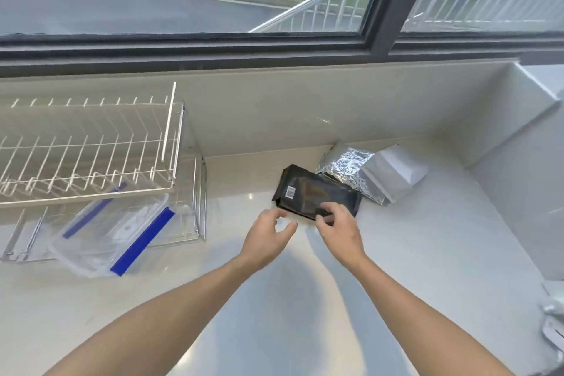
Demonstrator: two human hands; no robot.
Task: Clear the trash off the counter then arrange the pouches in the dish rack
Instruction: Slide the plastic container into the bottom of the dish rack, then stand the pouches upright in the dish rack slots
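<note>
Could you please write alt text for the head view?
Two bare hands reach for a black pouch on a white counter; the right hand touches it. Foil pouches lie behind, a wire dish rack stands left.

black pouch [317, 192], crinkled silver pouch [351, 174]

- The white stone counter [427, 253] runs under the dark-framed window [378, 9].
- The two-tier white wire dish rack [91, 143] stands at 9 o'clock, against the back wall.
- The clear plastic zip pouch with blue strips [116, 232] lies in the rack's lower tier, its near end jutting out onto the counter.
- The black flat foil pouch [314, 192] lies on the counter at 1 o'clock.
- The crinkled silver foil pouch [345, 168] lies behind it at 2 o'clock, touching it.
- The smooth grey-white pouch [393, 174] lies on the silver one's right.
- The left hand [268, 238] is at the black pouch's near-left corner; the right hand [338, 226] rests on its near edge.
</note>
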